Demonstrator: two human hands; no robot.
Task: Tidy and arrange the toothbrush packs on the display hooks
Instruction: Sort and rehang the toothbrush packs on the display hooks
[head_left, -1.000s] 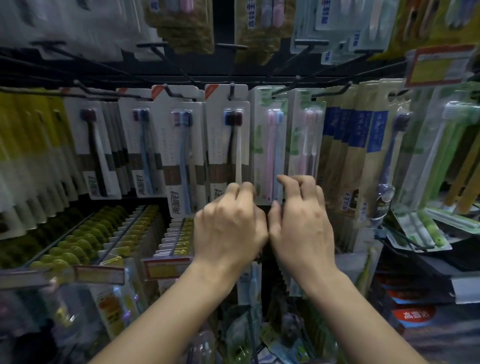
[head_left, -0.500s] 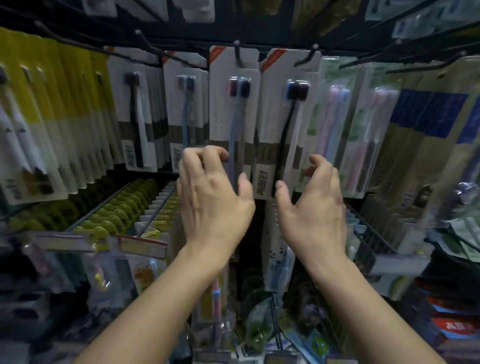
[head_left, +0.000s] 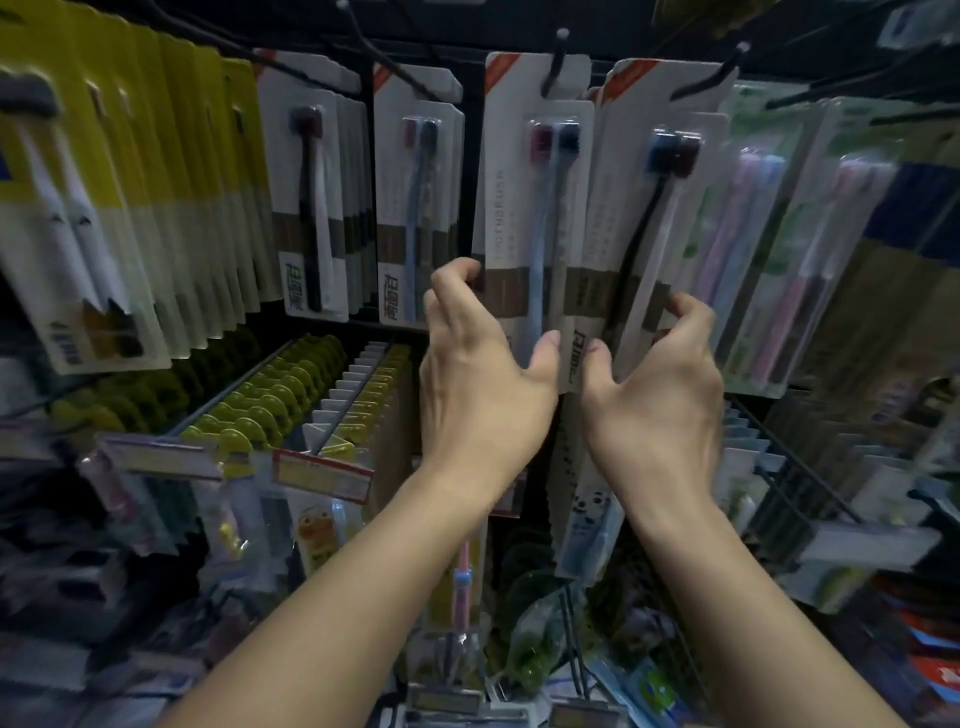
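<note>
The centre white toothbrush pack (head_left: 535, 208) hangs from a black hook (head_left: 557, 62) at the top middle of the display, a white card with a brown band and two brushes (dark red and dark blue heads) under a clear blister. Its lower end is hidden behind the left hand (head_left: 480, 374), whose fingers curl round the pack's left edge while the thumb presses its front near the bottom. Just right of it, overlapping its edge, hangs a second white pack (head_left: 649, 218) of the same design, tilted slightly; the right hand (head_left: 657, 395) pinches its lower part, thumb on the front, fingers round the right edge. How many packs sit behind either front card cannot be told. Left of the centre pack hang two more rows of white packs (head_left: 415, 208), then a rank of yellow-topped packs (head_left: 156, 182), blurred. Right of the second pack are clear pink-and-blue brush packs (head_left: 748, 249), also soft. Below the centre pack, price tags (head_left: 322, 473) and lower rows are hard to read.
</note>
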